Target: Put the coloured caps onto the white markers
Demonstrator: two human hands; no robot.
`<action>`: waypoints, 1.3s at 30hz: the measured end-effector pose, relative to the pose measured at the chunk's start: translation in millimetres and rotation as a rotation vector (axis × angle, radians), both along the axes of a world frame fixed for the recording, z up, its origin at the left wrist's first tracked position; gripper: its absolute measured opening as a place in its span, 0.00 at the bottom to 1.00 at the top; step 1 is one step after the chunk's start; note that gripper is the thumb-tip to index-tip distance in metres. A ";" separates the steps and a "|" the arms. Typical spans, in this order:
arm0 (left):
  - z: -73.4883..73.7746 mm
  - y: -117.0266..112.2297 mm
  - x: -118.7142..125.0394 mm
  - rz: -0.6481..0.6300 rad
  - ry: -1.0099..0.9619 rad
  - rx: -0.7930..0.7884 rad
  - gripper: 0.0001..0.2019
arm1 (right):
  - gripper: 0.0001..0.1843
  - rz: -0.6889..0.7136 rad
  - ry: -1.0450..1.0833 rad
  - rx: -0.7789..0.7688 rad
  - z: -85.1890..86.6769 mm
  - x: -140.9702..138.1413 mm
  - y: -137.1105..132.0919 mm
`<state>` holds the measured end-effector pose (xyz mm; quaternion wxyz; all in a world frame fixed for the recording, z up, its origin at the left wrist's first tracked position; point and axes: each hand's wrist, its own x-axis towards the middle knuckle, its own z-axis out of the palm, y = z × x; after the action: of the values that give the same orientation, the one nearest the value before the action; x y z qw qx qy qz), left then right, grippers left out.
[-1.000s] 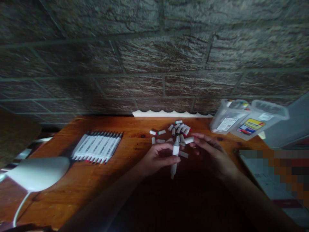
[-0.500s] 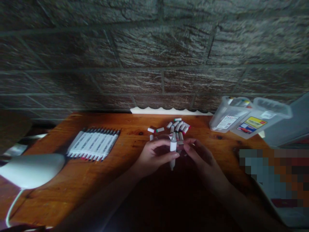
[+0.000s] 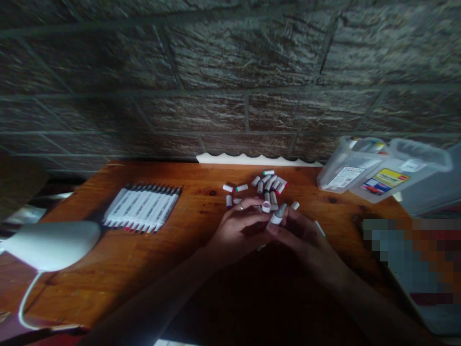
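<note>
A white marker point(image 3: 276, 217) with a grey end is tilted up to the right between my two hands. The fingers of my left hand point(image 3: 239, 226) are closed around its lower part, which is mostly hidden. My right hand point(image 3: 300, 233) pinches it near the upper end with thumb and fingers. At the left fingertips is a pale marker cap point(image 3: 266, 206), its round end facing me; whether it is held or lies behind them I cannot tell. Just beyond the hands, several loose caps point(image 3: 273, 183) lie in a pile on the wooden table point(image 3: 201, 180).
A row of white markers point(image 3: 140, 209) lies on the left, beside a white lamp head point(image 3: 54, 245) with a cable. Clear plastic containers point(image 3: 382, 185) stand at the back right. A scalloped white strip point(image 3: 252, 159) runs along the brick wall point(image 3: 216, 115).
The marker has gone from upright to tilted right, and my right hand has closed in on it. My hands have come together. The view has shifted slightly.
</note>
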<state>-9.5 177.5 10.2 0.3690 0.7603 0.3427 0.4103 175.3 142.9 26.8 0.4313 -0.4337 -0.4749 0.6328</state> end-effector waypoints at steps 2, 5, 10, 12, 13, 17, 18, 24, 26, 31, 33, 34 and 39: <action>2.4 0.8 -0.5 0.006 0.025 0.017 0.16 | 0.20 -0.035 0.049 -0.041 -3.0 1.9 2.4; 3.4 2.2 0.2 0.037 -0.027 0.005 0.11 | 0.20 -0.158 0.145 -0.081 -2.8 9.8 8.1; -3.4 0.1 4.8 0.121 -0.144 -0.178 0.12 | 0.21 -0.291 0.142 -0.002 14.0 25.3 12.2; -5.2 -1.6 7.3 0.109 -0.213 -0.276 0.14 | 0.29 -0.239 0.157 0.071 19.7 28.2 10.4; -5.5 -2.1 8.3 0.100 -0.236 -0.323 0.15 | 0.31 -0.215 0.141 0.098 21.0 28.7 9.4; -5.0 -1.3 8.3 0.097 -0.180 -0.384 0.13 | 0.24 -0.257 -0.060 0.125 18.1 26.2 8.0; -4.9 -0.7 7.6 0.098 -0.143 -0.360 0.14 | 0.21 -0.287 -0.101 0.144 16.7 25.1 8.1; -5.5 0.1 6.5 0.036 -0.062 -0.312 0.12 | 0.12 -0.398 -0.324 0.431 11.9 21.9 2.5; -4.8 -0.5 7.5 0.047 -0.060 -0.298 0.12 | 0.08 -0.364 -0.403 0.526 9.0 22.5 -0.6; -3.4 -1.8 8.5 0.050 -0.063 -0.265 0.10 | 0.08 -0.255 -0.558 0.670 -2.9 27.0 -2.7; -3.1 -2.0 8.3 0.045 -0.050 -0.244 0.10 | 0.11 -0.237 -0.607 0.709 -4.8 27.7 -2.0; -2.8 -1.9 8.1 0.045 -0.048 -0.230 0.10 | 0.11 -0.231 -0.624 0.730 -4.5 27.4 -1.6; 0.0 -1.4 7.9 0.043 -0.063 -0.163 0.08 | 0.09 -0.181 -0.696 0.837 4.4 23.4 0.5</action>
<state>-1.6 176.1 10.1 0.4314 0.7068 0.3794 0.4128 198.7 143.4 31.2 0.4371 -0.4481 -0.7612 0.1694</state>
